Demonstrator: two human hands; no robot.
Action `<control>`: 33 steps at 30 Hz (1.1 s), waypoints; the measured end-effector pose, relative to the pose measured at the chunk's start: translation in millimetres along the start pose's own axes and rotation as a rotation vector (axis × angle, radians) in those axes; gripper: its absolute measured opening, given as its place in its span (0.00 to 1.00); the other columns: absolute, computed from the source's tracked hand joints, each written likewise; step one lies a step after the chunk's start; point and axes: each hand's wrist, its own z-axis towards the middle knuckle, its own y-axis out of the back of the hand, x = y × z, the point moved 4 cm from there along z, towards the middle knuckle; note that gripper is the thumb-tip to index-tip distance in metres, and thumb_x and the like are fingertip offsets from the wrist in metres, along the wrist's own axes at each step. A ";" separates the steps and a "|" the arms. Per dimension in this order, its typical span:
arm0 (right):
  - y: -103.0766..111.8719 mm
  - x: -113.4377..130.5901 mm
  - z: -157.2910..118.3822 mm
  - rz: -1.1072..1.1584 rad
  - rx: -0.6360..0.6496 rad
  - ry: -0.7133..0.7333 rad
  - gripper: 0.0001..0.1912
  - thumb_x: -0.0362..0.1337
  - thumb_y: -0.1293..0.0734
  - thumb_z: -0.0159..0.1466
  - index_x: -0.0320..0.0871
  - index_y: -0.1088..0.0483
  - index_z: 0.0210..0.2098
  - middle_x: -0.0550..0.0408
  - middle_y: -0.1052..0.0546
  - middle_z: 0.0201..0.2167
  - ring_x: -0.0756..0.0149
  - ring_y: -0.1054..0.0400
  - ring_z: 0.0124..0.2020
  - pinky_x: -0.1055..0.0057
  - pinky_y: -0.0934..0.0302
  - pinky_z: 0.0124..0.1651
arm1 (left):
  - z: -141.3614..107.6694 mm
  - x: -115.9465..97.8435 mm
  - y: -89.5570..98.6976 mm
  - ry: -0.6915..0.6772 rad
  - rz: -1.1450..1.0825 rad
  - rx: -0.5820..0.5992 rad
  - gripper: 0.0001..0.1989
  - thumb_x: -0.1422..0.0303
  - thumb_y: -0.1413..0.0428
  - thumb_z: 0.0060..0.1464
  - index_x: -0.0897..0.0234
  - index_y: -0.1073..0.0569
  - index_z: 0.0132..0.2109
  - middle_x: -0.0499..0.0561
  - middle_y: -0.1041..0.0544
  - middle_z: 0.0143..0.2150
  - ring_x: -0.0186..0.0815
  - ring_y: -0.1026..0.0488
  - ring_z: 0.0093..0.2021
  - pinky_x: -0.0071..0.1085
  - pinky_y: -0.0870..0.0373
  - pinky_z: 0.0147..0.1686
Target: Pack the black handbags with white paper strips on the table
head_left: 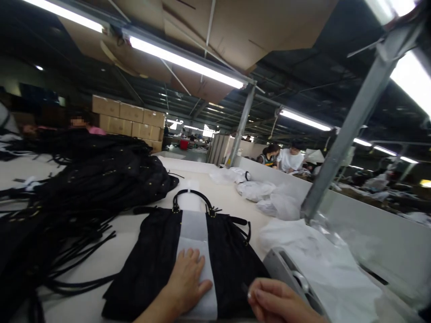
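Note:
A black handbag (155, 255) lies flat on the white table, its looped handle (198, 194) pointing away from me. Down its middle runs a pale white strip of sheet (194, 226). My left hand (188, 276) rests on that strip with fingers stretched out. At the bag's lower right, my right hand (276, 298) is closed in a pinch; a small dark, blurred bit shows at the fingertips, too unclear to name. Just beyond that hand stands a grey tape dispenser (278, 260), partly hidden by it.
Black bags with straps (111, 175) are heaped on the left. White plastic bags (313, 251) lie along the right, beside a low partition (380, 229) and a metal post (350, 116). Cartons (128, 119) are stacked behind. Other people (291, 159) work beyond the partition.

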 end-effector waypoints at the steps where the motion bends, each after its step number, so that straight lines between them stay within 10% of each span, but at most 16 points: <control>1: -21.2 14.9 23.5 0.062 0.075 0.017 0.21 0.53 0.24 0.50 0.42 0.28 0.30 0.61 0.34 0.23 0.81 0.56 0.17 0.76 0.66 0.20 | -0.8 0.7 -2.1 0.009 -0.023 0.003 0.31 0.54 0.50 0.63 0.71 0.36 0.65 0.69 0.39 0.67 0.58 0.45 0.67 0.57 0.53 0.65; 5: -69.7 38.5 124.6 0.191 0.099 0.008 0.18 0.43 0.23 0.51 0.38 0.28 0.34 0.60 0.31 0.27 0.83 0.56 0.18 0.81 0.66 0.19 | 0.3 2.6 -3.8 0.003 -0.124 0.028 0.35 0.50 0.50 0.61 0.71 0.38 0.66 0.69 0.41 0.67 0.58 0.46 0.67 0.58 0.56 0.66; 12: -62.7 4.1 232.4 0.123 -0.019 -0.052 0.07 0.35 0.30 0.58 0.37 0.30 0.33 0.58 0.30 0.27 0.85 0.56 0.14 0.82 0.71 0.17 | 29.2 13.3 -30.9 -0.029 -0.001 0.036 0.26 0.60 0.49 0.62 0.75 0.30 0.60 0.70 0.29 0.56 0.57 0.33 0.55 0.57 0.41 0.60; 17: -54.0 -11.4 247.0 0.091 0.001 -0.033 0.10 0.39 0.29 0.58 0.37 0.28 0.34 0.57 0.28 0.28 0.84 0.57 0.14 0.82 0.70 0.16 | 41.5 18.0 -53.6 -0.169 0.058 -0.088 0.20 0.68 0.54 0.63 0.72 0.25 0.54 0.66 0.25 0.49 0.55 0.33 0.51 0.62 0.47 0.61; 33: -48.8 -13.7 252.0 -0.005 0.032 0.007 0.20 0.48 0.27 0.52 0.39 0.28 0.35 0.56 0.27 0.30 0.83 0.58 0.15 0.78 0.71 0.18 | 44.1 25.5 -45.9 -0.267 0.085 -0.204 0.13 0.64 0.48 0.62 0.63 0.22 0.47 0.60 0.26 0.50 0.53 0.36 0.55 0.63 0.53 0.63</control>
